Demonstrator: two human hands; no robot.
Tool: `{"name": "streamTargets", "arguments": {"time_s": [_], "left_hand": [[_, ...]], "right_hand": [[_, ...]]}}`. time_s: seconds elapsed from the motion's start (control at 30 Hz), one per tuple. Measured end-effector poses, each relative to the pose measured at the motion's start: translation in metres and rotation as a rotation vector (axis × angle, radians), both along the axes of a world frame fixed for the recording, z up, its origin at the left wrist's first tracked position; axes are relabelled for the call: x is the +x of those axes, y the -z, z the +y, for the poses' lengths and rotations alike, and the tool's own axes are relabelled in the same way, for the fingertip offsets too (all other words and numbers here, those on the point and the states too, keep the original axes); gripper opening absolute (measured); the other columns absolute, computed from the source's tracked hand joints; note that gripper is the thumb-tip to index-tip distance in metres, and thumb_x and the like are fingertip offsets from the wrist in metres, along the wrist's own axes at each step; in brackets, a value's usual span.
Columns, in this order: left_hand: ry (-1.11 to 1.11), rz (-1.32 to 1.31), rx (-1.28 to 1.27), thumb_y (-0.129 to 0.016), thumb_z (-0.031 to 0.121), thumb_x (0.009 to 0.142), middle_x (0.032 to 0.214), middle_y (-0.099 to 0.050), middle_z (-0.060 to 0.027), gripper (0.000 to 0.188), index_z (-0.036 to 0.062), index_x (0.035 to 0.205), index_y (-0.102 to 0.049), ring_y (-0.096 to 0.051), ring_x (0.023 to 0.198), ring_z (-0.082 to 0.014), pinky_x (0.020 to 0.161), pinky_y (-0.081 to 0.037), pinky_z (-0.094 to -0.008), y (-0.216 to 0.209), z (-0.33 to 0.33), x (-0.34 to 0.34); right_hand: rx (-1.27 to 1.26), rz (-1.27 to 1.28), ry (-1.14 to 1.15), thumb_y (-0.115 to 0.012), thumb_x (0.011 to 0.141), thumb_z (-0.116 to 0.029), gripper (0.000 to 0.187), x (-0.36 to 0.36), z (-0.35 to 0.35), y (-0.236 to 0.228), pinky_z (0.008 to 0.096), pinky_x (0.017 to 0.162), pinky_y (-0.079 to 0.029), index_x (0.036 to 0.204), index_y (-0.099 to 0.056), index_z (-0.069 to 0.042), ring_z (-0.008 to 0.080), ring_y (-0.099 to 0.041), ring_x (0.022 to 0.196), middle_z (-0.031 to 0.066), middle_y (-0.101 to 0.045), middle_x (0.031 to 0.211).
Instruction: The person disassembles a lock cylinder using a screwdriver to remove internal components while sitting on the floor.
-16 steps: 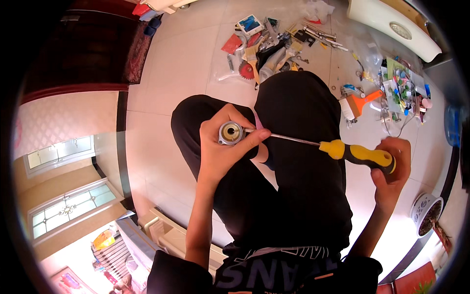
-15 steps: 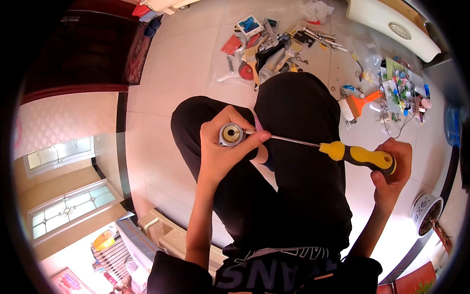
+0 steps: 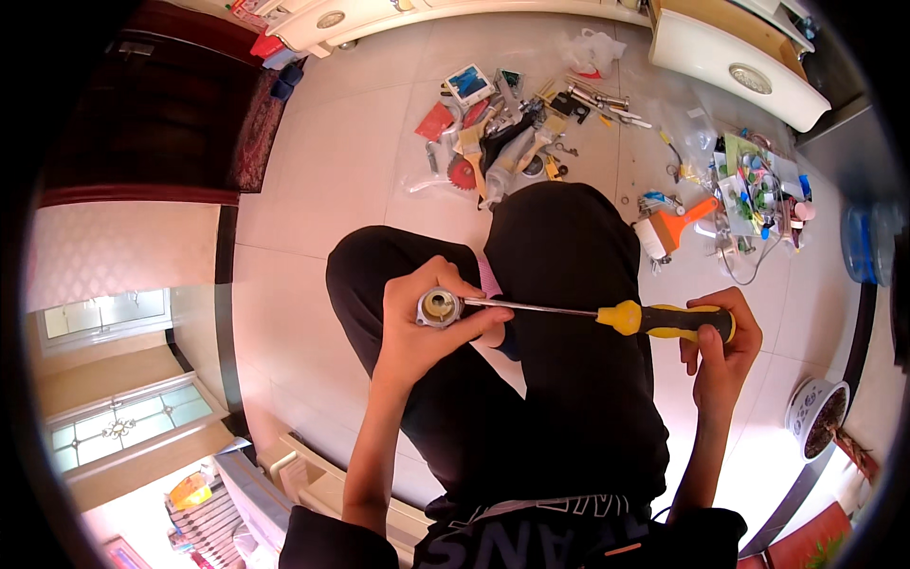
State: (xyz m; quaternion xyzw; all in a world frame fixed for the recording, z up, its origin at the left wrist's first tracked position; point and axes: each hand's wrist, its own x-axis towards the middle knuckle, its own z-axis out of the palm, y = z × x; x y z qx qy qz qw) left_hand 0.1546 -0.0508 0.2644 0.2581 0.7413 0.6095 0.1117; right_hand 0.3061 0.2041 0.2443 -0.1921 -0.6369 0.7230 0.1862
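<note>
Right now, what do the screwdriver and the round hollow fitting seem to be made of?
Screwdriver shaft: probably polished steel, from its silvery shine.
Screwdriver handle: likely moulded yellow plastic with black, perhaps rubber, panels, from its contoured two-colour body.
Round hollow fitting: probably cast metal, from its dull grey rim; whether the yellowish inside is brass, I cannot tell.

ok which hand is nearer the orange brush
Right. The right hand, on the screwdriver, is below the orange brush in the view, slightly to its right. The left hand, holding the metal part, is also lower but far to its left.
</note>
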Motion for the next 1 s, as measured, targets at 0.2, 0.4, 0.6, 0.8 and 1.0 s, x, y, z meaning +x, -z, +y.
{"name": "streamTargets", "arguments": {"time_s": [0.2, 0.4, 0.6, 0.8, 1.0], "left_hand": [[0.001, 0.023, -0.01, -0.083, -0.004, 0.06, 0.063, -0.054, -0.0011, 0.028, 0.0028, 0.073, -0.059, -0.046, 0.056, -0.0085, 0.052, -0.033, -0.0226, -0.005, 0.002, -0.001], [0.05, 0.054, 0.075, -0.078, -0.006, 0.066, 0.062, -0.06, -0.0023, 0.02, 0.0021, 0.075, -0.062, -0.053, 0.056, -0.0051, 0.05, -0.038, -0.0199, -0.005, 0.004, -0.006], [-0.01, -0.128, 0.03, -0.077, -0.002, 0.069, 0.063, -0.056, -0.0004, 0.015, 0.0026, 0.071, -0.063, -0.049, 0.057, -0.0059, 0.052, -0.036, -0.0218, -0.001, 0.0, -0.007], [-0.083, -0.107, -0.046, -0.075, 0.019, 0.077, 0.067, -0.036, 0.0048, 0.033, 0.0094, 0.066, -0.046, -0.035, 0.061, -0.0055, 0.054, -0.027, -0.0222, -0.004, 0.011, -0.003], [-0.086, -0.257, -0.011, -0.066, 0.013, 0.085, 0.063, -0.039, 0.0047, 0.026, 0.0071, 0.07, -0.045, -0.034, 0.058, -0.0036, 0.053, -0.027, -0.0196, -0.003, 0.004, -0.011]], "right_hand": [[-0.103, -0.11, 0.02, -0.059, 0.086, -0.013, 0.014, -0.005, -0.001, -0.001, 0.0171, 0.037, -0.026, 0.082, -0.055, 0.0, 0.0014, -0.035, 0.04, -0.0021, -0.045, 0.055], [-0.03, -0.36, 0.071, -0.061, 0.088, -0.022, 0.027, -0.015, 0.001, -0.004, 0.0177, 0.038, -0.023, 0.074, -0.054, -0.001, 0.0013, -0.029, 0.039, -0.0027, -0.042, 0.052], [-0.009, -0.339, -0.29, -0.057, 0.091, -0.019, 0.022, -0.024, 0.023, -0.028, 0.02, 0.049, -0.034, 0.102, -0.062, 0.0, 0.0042, -0.045, 0.054, 0.0008, -0.052, 0.066], [0.395, 0.154, -0.411, -0.075, 0.071, 0.0, 0.034, -0.026, 0.036, -0.037, 0.0265, 0.067, -0.042, 0.103, -0.066, -0.006, 0.0133, -0.054, 0.078, 0.0031, -0.057, 0.083], [0.801, 0.382, -0.366, -0.077, 0.07, -0.008, 0.037, -0.043, 0.026, -0.029, 0.0267, 0.056, -0.043, 0.106, -0.067, -0.01, 0.0192, -0.053, 0.068, 0.0043, -0.053, 0.079]]}}
